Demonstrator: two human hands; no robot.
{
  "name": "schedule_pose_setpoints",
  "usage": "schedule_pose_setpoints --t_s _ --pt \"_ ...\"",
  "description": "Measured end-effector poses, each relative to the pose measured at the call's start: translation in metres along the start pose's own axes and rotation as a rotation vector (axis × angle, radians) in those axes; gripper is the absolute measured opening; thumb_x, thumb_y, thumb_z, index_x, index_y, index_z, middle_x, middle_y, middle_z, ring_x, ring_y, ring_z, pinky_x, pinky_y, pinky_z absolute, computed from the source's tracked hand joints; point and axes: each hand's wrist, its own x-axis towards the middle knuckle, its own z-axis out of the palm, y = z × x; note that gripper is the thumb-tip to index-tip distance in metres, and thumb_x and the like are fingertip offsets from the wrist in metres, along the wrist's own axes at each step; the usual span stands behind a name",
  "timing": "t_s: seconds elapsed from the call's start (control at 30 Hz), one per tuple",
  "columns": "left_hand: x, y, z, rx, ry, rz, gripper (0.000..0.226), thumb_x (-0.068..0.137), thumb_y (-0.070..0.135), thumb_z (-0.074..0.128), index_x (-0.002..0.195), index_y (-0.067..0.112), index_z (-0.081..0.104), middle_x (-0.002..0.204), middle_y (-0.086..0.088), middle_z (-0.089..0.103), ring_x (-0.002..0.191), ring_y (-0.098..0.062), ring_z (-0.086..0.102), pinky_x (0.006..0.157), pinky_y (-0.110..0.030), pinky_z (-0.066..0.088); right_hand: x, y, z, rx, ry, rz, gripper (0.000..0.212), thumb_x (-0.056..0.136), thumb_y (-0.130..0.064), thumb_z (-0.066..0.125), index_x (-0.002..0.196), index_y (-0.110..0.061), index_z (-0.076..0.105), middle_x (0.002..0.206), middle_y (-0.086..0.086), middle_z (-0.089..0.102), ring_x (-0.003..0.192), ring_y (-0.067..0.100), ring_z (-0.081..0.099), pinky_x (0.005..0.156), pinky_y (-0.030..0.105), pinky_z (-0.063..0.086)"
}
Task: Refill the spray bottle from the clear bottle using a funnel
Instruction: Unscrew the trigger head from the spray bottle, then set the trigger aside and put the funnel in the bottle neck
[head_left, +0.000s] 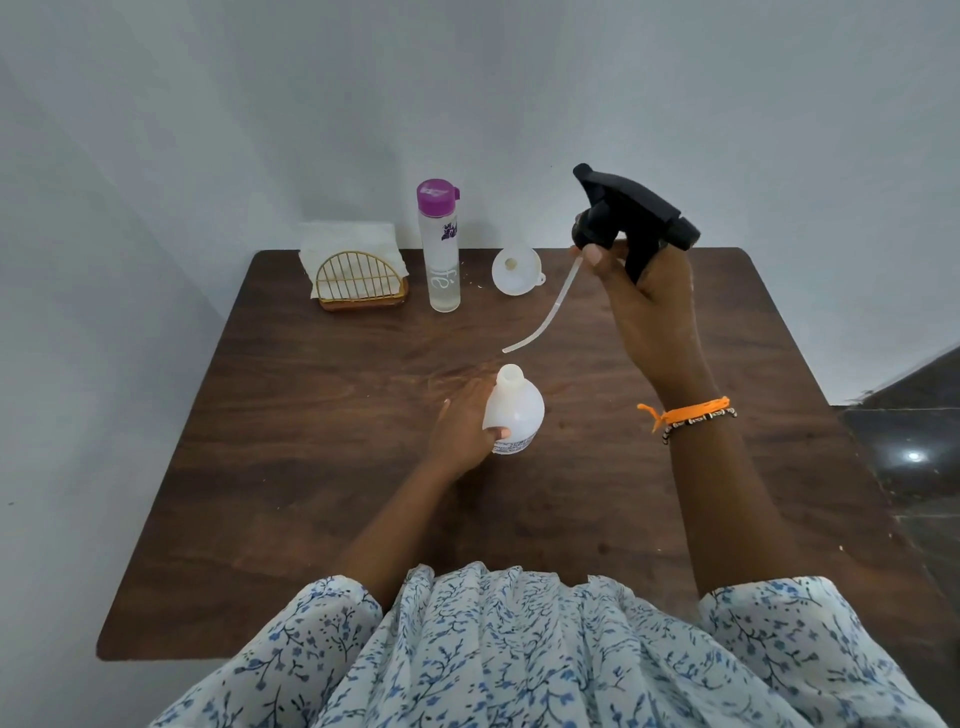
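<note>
Your white spray bottle (514, 410) stands upright near the middle of the table (311, 493), its neck open with no top on it. Your left hand (465, 431) holds it from the left side, fingers curled behind the body and the thumb pressed against its front just above the label. Your right hand (641, 306) is raised above the table's far right part, fingers wrapped round the black trigger head (631, 218), thumb tip on its collar. The head's clear dip tube (545, 312) hangs down and to the left, its end just above and apart from the bottle's neck. Toward the far edge lies the white funnel (517, 270), tipped on its side. Just left of it stands the clear bottle (440, 249) with its purple cap closed. Further left, at the far left corner, sits a gold wire napkin holder (358, 283) with white napkins.
</note>
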Motion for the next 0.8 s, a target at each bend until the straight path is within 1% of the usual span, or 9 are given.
schedule_pose_setpoints --t_s 0.07,0.17,0.27,0.37,0.47,0.57,0.63,0.7,0.8 --pt "0.0 -0.001 0.0 -0.002 0.0 0.005 0.07 0.082 0.02 0.066 0.141 0.018 0.029 0.147 -0.001 0.035 0.134 -0.022 0.033 0.112 -0.051 0.025 0.0 0.0 -0.003 0.02 -0.001 0.006 0.023 0.089 -0.013 0.057 0.111 -0.005 0.058 0.091 0.009 0.064 0.085 0.021 0.059 0.082 0.037 0.049" --pt "0.0 0.0 0.001 -0.007 0.008 0.019 0.069 0.082 0.019 0.066 0.141 0.018 0.03 0.147 0.0 0.036 0.134 -0.022 0.034 0.112 -0.051 0.025 0.0 0.003 -0.008 -0.016 0.015 0.009 0.023 0.09 -0.012 0.055 0.113 -0.012 0.055 0.093 -0.007 0.063 0.092 0.02 0.061 0.089 0.041 0.051" --pt "-0.001 0.002 0.0 -0.014 0.019 0.028 0.067 0.081 0.017 0.066 0.139 0.017 0.032 0.144 0.0 0.038 0.133 -0.022 0.035 0.112 -0.05 0.024 -0.003 0.01 -0.011 -0.068 0.043 0.113 0.028 0.089 -0.009 0.052 0.115 -0.019 0.048 0.095 -0.014 0.06 0.091 0.014 0.061 0.084 0.025 0.05" --pt "-0.001 0.002 0.0 0.01 0.019 0.034 0.069 0.081 0.016 0.067 0.14 0.017 0.032 0.145 -0.001 0.037 0.133 -0.022 0.034 0.112 -0.049 0.024 -0.007 0.032 -0.008 -0.179 -0.024 0.31 0.031 0.089 -0.009 0.053 0.119 -0.015 0.049 0.1 -0.004 0.06 0.086 0.012 0.055 0.071 0.012 0.046" --pt "0.0 0.0 0.001 0.037 0.017 0.03 0.07 0.081 0.017 0.067 0.141 0.016 0.03 0.146 -0.002 0.037 0.134 -0.023 0.034 0.113 -0.048 0.025 -0.018 0.069 0.001 -0.068 -0.098 0.521 0.028 0.088 -0.004 0.053 0.113 -0.018 0.053 0.101 0.003 0.06 0.083 0.016 0.059 0.067 0.024 0.053" --pt "-0.001 0.0 0.002 0.033 0.008 0.027 0.071 0.083 0.018 0.066 0.143 0.016 0.028 0.148 -0.004 0.034 0.135 -0.024 0.032 0.114 -0.047 0.024 -0.034 0.111 0.01 0.011 -0.162 0.682 0.025 0.087 0.003 0.055 0.106 -0.014 0.056 0.096 0.008 0.06 0.081 0.021 0.058 0.056 0.02 0.051" --pt "-0.001 0.001 0.003 0.011 -0.003 0.022 0.072 0.083 0.017 0.065 0.143 0.016 0.026 0.15 -0.004 0.032 0.136 -0.024 0.031 0.114 -0.047 0.024 -0.045 0.136 0.014 -0.011 -0.166 0.746 0.021 0.084 0.006 0.057 0.098 -0.011 0.057 0.092 0.009 0.06 0.083 0.021 0.057 0.063 0.022 0.054" --pt "-0.002 0.001 0.003 -0.014 -0.009 0.017 0.072 0.083 0.016 0.065 0.144 0.017 0.026 0.15 -0.003 0.031 0.136 -0.024 0.032 0.113 -0.046 0.027 -0.057 0.156 0.017 -0.074 -0.148 0.801 0.021 0.081 0.004 0.061 0.084 -0.017 0.058 0.089 0.006 0.061 0.085 0.022 0.057 0.079 0.038 0.052" --pt "-0.003 0.001 0.003 -0.034 -0.012 0.01 0.073 0.083 0.015 0.065 0.144 0.018 0.025 0.15 -0.002 0.031 0.136 -0.024 0.032 0.112 -0.043 0.029 -0.069 0.172 0.019 -0.059 -0.102 0.902 0.027 0.079 0.005 0.063 0.079 -0.021 0.056 0.088 0.01 0.061 0.079 0.024 0.056 0.082 0.045 0.05"
